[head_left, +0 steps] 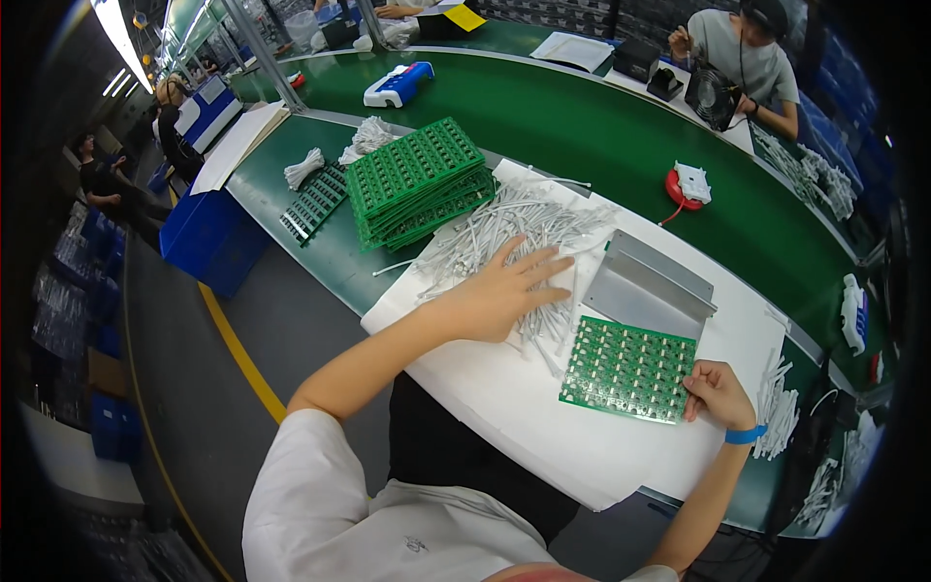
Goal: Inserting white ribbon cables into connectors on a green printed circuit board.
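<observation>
My left hand point(504, 294) lies with fingers spread over a loose pile of white cables point(485, 233) on the white work sheet point(495, 407). Its fingertips touch the cables; none is plainly gripped. With my right hand point(718, 393), which wears a blue wrist band point(745, 435), I pinch the right edge of a green circuit board panel point(627, 369) carrying rows of small pale parts. The panel's far edge is by a bent grey metal plate point(652, 279). Behind the cables, to the left, stands a tall stack of green circuit board panels point(417, 179).
Left of the stack lie a dark green panel point(315, 202) and bundled white cables point(304, 169). More cables point(776, 407) are at the right edge. On the green belt point(572, 126) rest a blue-white device point(399, 85) and a red round object point(685, 186). Across it a person point(747, 73) works.
</observation>
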Demonstrator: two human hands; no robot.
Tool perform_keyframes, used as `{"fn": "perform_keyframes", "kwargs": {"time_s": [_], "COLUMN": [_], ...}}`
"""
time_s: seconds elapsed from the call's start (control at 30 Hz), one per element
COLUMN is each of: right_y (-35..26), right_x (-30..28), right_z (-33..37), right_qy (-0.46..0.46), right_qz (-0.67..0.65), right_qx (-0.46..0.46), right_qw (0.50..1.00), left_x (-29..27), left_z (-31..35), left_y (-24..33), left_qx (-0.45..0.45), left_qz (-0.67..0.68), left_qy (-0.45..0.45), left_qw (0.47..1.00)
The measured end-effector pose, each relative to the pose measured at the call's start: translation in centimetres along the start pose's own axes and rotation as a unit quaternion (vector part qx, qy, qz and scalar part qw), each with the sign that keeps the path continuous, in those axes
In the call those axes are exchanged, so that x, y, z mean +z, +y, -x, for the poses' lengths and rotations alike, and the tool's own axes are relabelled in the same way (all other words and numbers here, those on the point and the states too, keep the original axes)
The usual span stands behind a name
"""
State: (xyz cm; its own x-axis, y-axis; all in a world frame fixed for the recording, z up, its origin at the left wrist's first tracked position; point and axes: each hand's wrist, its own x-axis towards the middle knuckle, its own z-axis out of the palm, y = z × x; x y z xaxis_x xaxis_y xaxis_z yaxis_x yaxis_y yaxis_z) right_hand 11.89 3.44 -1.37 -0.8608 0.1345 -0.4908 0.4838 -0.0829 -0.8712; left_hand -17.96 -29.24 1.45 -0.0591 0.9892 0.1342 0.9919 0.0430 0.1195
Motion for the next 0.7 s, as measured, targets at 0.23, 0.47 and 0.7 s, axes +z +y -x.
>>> {"fn": "perform_keyframes", "kwargs": {"time_s": [0.23, 0.47, 0.7], "right_y": [-0.2, -0.2, 0.0], "right_x": [0.3, 0.6, 0.3], "right_z": [-0.1, -0.3, -0.3], "right_qy": [0.019, 0.018, 0.018], "right_qz": [0.018, 0.021, 0.009], "right_qx": [0.011, -0.003, -0.005], "right_qw": [1.0, 1.0, 1.0], "left_x": [-0.1, 1.9, 1.3], "left_z": [-0.2, -2.2, -2.9], "left_y": [0.3, -0.9, -0.9], "left_qx": [0.032, 0.112, 0.121], "left_qz": [-0.028, -0.14, -0.117], "left_qy": [-0.097, 0.013, 0.016], "left_qw": [0.994, 0.984, 0.986]}}
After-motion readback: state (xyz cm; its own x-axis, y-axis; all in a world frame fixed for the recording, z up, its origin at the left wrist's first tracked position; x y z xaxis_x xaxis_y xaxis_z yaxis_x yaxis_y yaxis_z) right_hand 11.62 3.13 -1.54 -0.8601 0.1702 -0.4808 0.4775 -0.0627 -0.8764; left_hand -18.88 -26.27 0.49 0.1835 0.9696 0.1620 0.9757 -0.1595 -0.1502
